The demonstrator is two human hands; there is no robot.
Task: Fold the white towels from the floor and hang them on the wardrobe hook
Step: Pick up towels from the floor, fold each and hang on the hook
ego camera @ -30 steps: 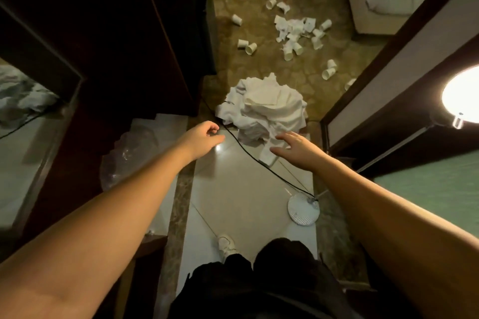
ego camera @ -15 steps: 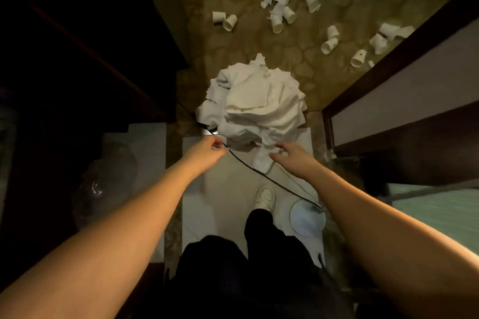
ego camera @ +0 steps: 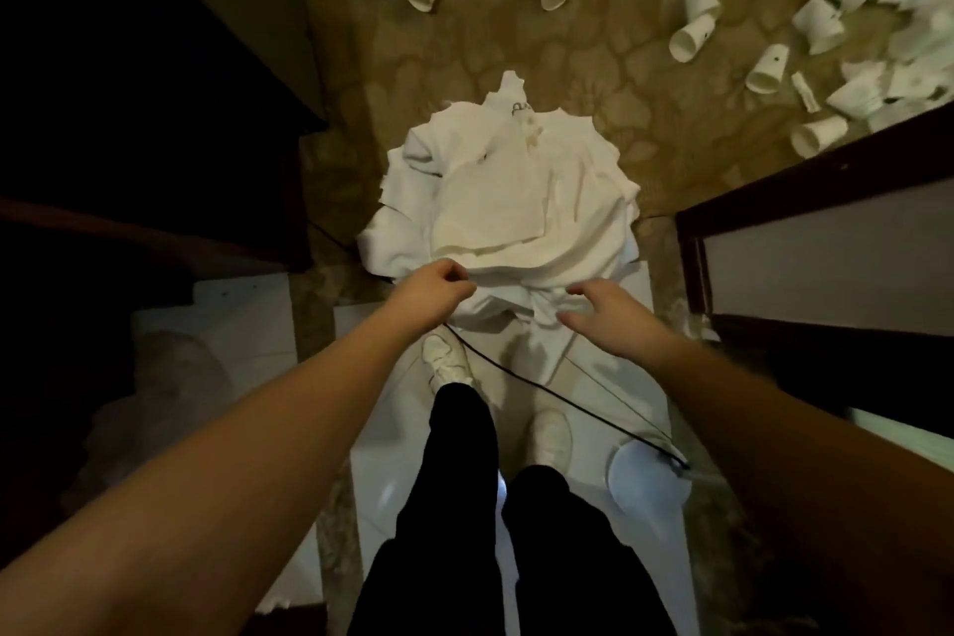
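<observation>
Dimly, left hand (ego camera: 436, 285) pinches towels (ego camera: 503, 201); right hand (ego camera: 611, 318) hovers open, fingertips blurred.

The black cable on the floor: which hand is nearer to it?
Left. The left hand is right above the black cable, gripping the towel pile edge. The right hand hovers farther right.

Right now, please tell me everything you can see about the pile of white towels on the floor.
The pile of white towels is a crumpled heap of soft cloth, several layers, with one flatter sheet on top. It lies half on the patterned carpet, half on the white tiles. The left hand pinches its near edge; the right hand reaches over the near edge, fingers spread. A black cable runs out from under it.
</observation>
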